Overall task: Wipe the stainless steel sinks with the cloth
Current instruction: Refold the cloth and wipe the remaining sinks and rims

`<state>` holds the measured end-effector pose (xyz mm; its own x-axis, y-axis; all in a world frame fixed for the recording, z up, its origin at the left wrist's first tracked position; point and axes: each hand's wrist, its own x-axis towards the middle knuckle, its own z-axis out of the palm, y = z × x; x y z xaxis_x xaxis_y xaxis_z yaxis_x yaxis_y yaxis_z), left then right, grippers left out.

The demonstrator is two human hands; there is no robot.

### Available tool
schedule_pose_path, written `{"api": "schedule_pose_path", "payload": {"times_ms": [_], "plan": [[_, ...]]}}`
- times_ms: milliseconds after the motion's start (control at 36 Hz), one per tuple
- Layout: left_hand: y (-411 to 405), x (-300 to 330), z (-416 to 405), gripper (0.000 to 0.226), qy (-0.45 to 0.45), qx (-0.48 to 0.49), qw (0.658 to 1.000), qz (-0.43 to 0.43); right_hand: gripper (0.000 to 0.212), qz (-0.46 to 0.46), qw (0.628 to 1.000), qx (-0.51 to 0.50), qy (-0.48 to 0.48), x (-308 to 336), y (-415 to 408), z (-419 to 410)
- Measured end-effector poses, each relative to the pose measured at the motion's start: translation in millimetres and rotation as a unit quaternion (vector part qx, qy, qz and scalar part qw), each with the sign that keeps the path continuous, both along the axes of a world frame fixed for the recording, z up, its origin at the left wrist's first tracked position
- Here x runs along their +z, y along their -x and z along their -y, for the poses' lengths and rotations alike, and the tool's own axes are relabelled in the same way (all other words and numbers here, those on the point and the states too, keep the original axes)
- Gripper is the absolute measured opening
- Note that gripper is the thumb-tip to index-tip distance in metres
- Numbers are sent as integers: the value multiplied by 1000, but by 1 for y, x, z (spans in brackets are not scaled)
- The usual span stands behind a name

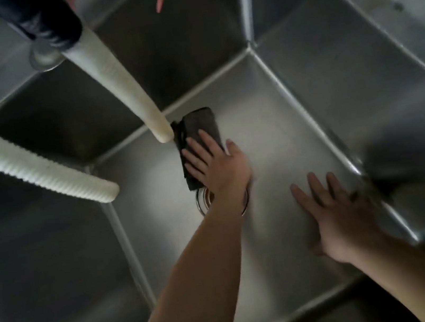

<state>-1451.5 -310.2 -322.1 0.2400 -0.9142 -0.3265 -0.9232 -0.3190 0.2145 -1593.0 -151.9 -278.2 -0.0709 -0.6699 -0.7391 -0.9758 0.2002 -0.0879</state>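
Right hand (pixel 337 220) is bracing flat, holding nothing; left hand (pixel 215 161) is pressing cloth (pixel 195 127) flat-fingered, long axis running away from me.

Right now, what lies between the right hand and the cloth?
In the head view, bare sink floor and the left hand, which presses flat on the cloth. The right hand is open.

Brushed steel sink (pixel 297 125), matt cloth (pixel 200 123)

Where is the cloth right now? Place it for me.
In the head view, the cloth lies on the sink floor under the left hand, beside the white hose tip, beyond the drain.
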Motion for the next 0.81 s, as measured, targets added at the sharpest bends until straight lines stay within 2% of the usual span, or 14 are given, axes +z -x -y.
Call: {"api": "schedule_pose_path", "payload": {"times_ms": [56, 111, 167, 222, 278, 333, 472, 500, 556, 639, 722, 806], "plan": [[-10, 0, 10, 66, 18, -152, 988, 16, 123, 13, 1000, -11, -1, -1, 3, -1], [-39, 1, 22, 62, 24, -287, 957, 25, 119, 25, 999, -23, -3, -2, 3, -1], [-77, -5, 36, 60, 33, -333, 940, 59, 116, 32, 999, -33, 5, -3, 2, -1], [-107, -9, 43, 61, 40, -281, 953, 108, 111, 32, 999, -35, 13, -1, 2, -1], [-120, -6, 42, 60, 33, -142, 983, 111, 108, 37, 998, -39, 14, 0, 3, -1], [-116, -4, 40, 61, 31, -5, 996, 83, 107, 44, 998, -51, 18, 0, 3, 0], [-60, -2, 63, 61, 25, 195, 980, 16, 111, 60, 996, -62, 7, 3, -1, 3], [-48, 0, 68, 62, 15, 207, 978, -3, 113, 65, 996, -62, -2, 5, -1, 4], [-16, 2, 74, 63, -18, 167, 985, -33, 118, 72, 995, -62, -18, 10, 0, 9], [55, 2, 76, 60, 17, 54, 998, -39, 118, 74, 995, -42, -52, 23, 6, 23], [128, 8, 74, 55, -24, -51, 993, -102, 116, 63, 987, -13, -148, 40, 21, 32], [147, 9, 80, 56, -46, -60, 990, -115, 104, 31, 970, 9, -242, 62, 38, 24]]}}
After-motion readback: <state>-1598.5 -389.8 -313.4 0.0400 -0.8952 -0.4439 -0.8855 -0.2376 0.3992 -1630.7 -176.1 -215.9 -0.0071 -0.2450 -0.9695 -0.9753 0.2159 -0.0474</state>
